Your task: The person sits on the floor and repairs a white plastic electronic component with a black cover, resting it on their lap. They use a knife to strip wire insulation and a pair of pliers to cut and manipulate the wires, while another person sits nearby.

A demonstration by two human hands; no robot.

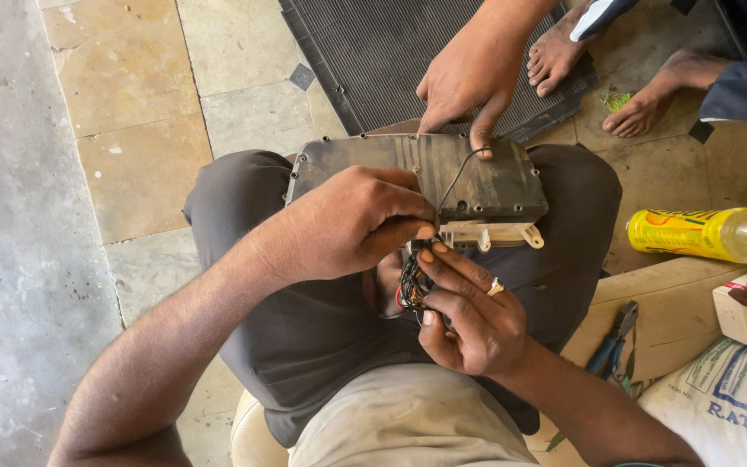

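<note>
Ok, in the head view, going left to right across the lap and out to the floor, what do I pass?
Left hand → bundle of wires → right hand → blue-handled pliers → yellow bottle lying on its side. The grey panel spans the hands, so I leave it out.

We see a yellow bottle [704,233] on the tiled floor [131,130], blue-handled pliers [613,346] beside a printed sack [728,398], and a ribbed grille [382,52].
</note>
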